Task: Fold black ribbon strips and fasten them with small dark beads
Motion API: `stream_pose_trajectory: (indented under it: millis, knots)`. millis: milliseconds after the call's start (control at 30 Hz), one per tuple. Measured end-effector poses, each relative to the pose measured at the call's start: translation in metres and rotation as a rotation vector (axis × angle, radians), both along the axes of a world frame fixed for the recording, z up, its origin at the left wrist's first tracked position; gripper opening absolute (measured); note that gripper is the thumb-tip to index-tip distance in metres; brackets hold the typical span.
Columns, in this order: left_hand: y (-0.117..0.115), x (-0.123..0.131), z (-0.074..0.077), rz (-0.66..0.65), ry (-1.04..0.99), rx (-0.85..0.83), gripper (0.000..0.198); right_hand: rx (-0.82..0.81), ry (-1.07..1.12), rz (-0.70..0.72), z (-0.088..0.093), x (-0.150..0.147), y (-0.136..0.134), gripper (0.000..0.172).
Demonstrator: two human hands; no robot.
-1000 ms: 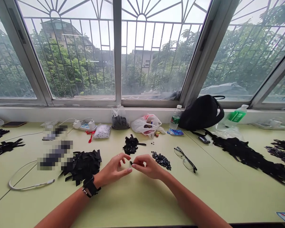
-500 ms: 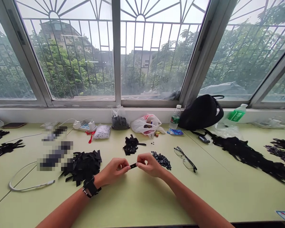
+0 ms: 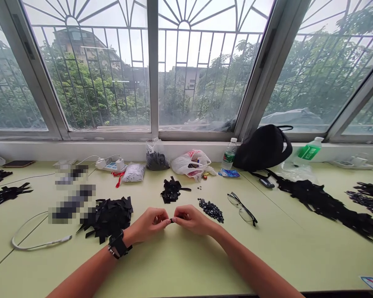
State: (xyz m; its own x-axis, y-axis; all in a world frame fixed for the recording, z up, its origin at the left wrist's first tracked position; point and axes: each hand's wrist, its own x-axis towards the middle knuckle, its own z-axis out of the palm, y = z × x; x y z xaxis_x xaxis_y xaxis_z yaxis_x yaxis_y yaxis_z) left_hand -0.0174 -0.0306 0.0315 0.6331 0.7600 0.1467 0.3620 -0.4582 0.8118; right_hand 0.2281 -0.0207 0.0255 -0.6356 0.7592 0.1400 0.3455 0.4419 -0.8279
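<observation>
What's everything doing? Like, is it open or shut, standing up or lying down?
Left hand: shut, pinching the black fabric strip.
Right hand: shut, pinching the same strip.
Black fabric strip: mostly hidden between the hands.
Black buttons: loose in a pile.
Eyeglasses: lying on the table.
Left-hand bottle: upright, capped.
Right-hand bottle: tilted, capped.
Black bag: slumped.
Power strip: white plugs in it.
White cable: near end unplugged.

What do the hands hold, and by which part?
A small black strip, pinched on either side of its visible part by left fingers and right fingers; ends hidden.
</observation>
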Motion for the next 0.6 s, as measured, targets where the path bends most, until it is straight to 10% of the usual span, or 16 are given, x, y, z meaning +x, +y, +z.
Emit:
stream_pose_trajectory:
  millis: [367,600]
  knots:
    - [0.0,-0.001,0.004,0.12,-0.004,0.063,0.034,0.079,0.002,-0.122,-0.009,0.007,0.01,0.027]
    - [0.001,-0.002,0.002,0.128,-0.042,0.097,0.02,0.614,-0.229,-0.52,0.006,0.03,0.02,0.015]
